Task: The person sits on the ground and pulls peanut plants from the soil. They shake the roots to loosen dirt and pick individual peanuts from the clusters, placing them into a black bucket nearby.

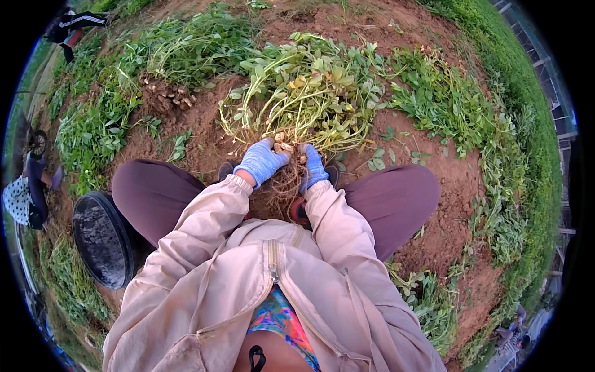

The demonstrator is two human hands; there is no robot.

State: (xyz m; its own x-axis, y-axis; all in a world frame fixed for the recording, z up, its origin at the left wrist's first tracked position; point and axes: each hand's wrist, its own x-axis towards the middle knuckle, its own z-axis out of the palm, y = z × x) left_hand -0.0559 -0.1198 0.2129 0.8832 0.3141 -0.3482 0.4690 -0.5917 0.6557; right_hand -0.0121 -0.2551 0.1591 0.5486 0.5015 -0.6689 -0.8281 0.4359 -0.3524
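Observation:
A pulled-up peanut plant (307,102) lies before me, its leafy stems spread away from me and some leaves yellowed. My left hand (262,160), in a light blue knit glove, grips the root end beside a cluster of pale peanut pods (282,143). On the other side of that cluster, my right hand (314,167) in a matching glove holds the same root end. Thin brown roots (284,188) dangle between both hands, over the soil between my shoes. The fingers' undersides are partly hidden.
Beside my left knee stands a black bucket (102,242). More uprooted peanut plants (441,100) lie around on reddish soil, some with soil-covered pods (169,95) at the upper left. Other people (23,195) are at the far left and lower right.

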